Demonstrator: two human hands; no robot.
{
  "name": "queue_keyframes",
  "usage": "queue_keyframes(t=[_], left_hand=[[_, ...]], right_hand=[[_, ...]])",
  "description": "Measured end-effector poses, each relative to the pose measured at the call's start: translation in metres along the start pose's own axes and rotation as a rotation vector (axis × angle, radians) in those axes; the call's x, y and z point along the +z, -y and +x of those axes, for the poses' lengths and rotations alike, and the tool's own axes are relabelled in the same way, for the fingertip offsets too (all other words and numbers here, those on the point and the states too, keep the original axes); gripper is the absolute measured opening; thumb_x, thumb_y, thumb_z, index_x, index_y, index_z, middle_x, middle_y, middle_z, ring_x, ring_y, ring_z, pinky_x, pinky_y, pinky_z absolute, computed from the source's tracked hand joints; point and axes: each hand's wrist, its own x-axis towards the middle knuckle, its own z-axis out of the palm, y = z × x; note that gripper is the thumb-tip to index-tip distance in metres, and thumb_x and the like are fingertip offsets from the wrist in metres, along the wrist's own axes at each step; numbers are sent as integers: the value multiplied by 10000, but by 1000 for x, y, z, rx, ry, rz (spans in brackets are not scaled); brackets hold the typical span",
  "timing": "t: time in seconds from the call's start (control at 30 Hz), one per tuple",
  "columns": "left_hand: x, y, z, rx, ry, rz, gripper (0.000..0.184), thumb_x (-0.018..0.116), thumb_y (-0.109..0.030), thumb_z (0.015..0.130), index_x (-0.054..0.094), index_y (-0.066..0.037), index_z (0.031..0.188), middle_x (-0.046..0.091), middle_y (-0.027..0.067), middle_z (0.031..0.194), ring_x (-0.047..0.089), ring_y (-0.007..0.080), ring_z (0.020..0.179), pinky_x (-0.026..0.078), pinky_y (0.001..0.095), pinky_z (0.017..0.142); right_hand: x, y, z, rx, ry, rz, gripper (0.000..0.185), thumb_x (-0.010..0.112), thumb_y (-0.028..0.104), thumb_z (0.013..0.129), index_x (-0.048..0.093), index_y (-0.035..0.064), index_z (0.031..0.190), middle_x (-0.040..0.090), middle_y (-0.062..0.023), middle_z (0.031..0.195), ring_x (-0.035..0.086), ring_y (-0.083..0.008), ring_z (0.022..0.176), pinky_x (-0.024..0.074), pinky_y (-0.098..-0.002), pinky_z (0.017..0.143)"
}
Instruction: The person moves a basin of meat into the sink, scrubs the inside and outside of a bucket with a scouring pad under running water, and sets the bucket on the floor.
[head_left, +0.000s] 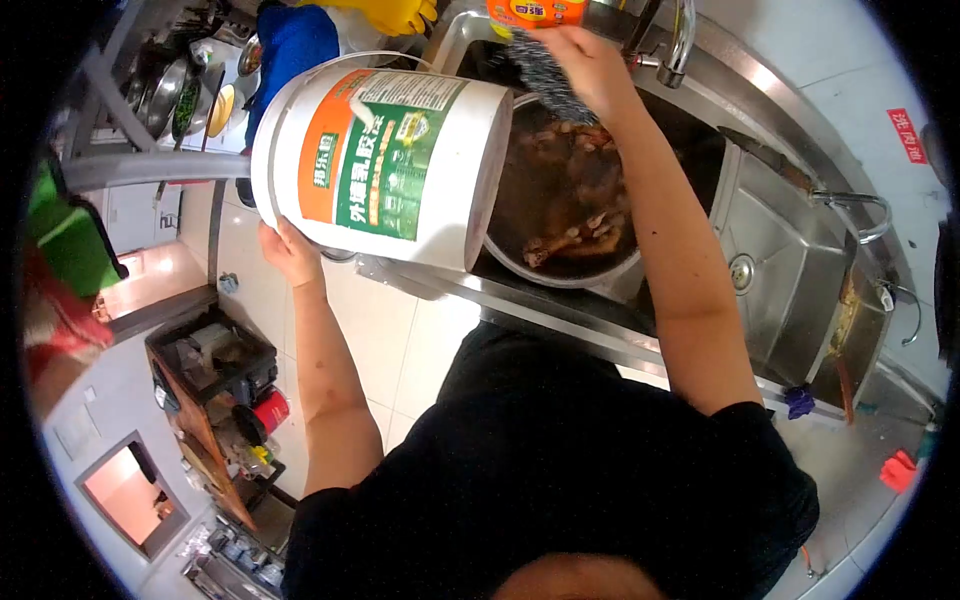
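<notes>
My left hand (pixel 292 254) grips the rim end of a white plastic bucket (pixel 478 170), tipped on its side, with an orange and green label. Its base faces right, so the inside is hidden. My right hand (pixel 588 72) is closed on a dark grey, wiry-looking scouring pad (pixel 548 78), held above the back of a round metal pot (pixel 545 280). Brown liquid and chunks of meat (pixel 585 240) with bone fill the pot, which sits in the sink beside the bucket. An orange package (pixel 535 12) stands just beyond my right hand.
A tap (pixel 684 45) rises behind the pot. To the right lies a second steel basin (pixel 790 270) with a drain and another tap (pixel 870 205). Bowls of food (pixel 185 108) stand at the upper left. A black crate (pixel 212 355) sits on a shelf at the lower left.
</notes>
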Motion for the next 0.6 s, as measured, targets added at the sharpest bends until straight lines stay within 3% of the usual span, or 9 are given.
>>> queue_keyframes(t=[0.07,0.13,0.17,0.3,0.47,0.53,0.6], left_hand=[[2,-5,-2,-13,-11,14,314,444,-260,951,526,43,949,547,109,821,544,193,770,444,323,687],[1,5,-3,-88,-28,-40,287,450,-231,945,537,42,941,554,110,825,542,207,762,443,342,680],[-1,7,-2,-108,-9,-70,253,467,-204,927,542,37,914,555,137,805,550,265,731,442,374,670],[-5,-2,4,36,-8,97,224,519,-193,886,530,31,877,548,203,801,560,352,725,444,404,654],[-5,-6,13,55,13,93,256,550,-230,886,531,22,843,561,190,688,575,337,632,448,389,584],[-5,-2,15,81,12,89,277,557,-248,887,529,23,834,565,189,668,573,334,604,446,387,569],[-3,1,15,50,11,80,290,564,-258,885,531,24,828,570,197,688,572,336,619,447,392,579]], right_hand=[[16,50,-16,-36,167,-40,277,581,304,882,675,67,991,659,-144,959,630,-272,890,474,-357,804],[35,57,-36,-183,46,-212,237,612,286,853,685,84,952,640,-117,944,622,-279,875,484,-370,764],[35,61,-45,-226,33,-235,206,619,259,842,684,83,927,626,-115,933,619,-282,870,484,-383,758],[40,83,-103,-426,-22,-203,82,645,152,805,665,78,831,602,-93,864,601,-271,812,490,-372,710],[59,108,-160,-678,123,-378,83,596,83,752,642,91,820,591,-57,889,591,-235,861,511,-363,725],[46,107,-138,-632,114,-438,69,569,109,784,630,89,812,590,-81,881,597,-239,858,517,-370,737],[32,100,-93,-400,79,-483,91,567,140,827,638,84,837,609,-105,894,611,-272,830,501,-397,722]])
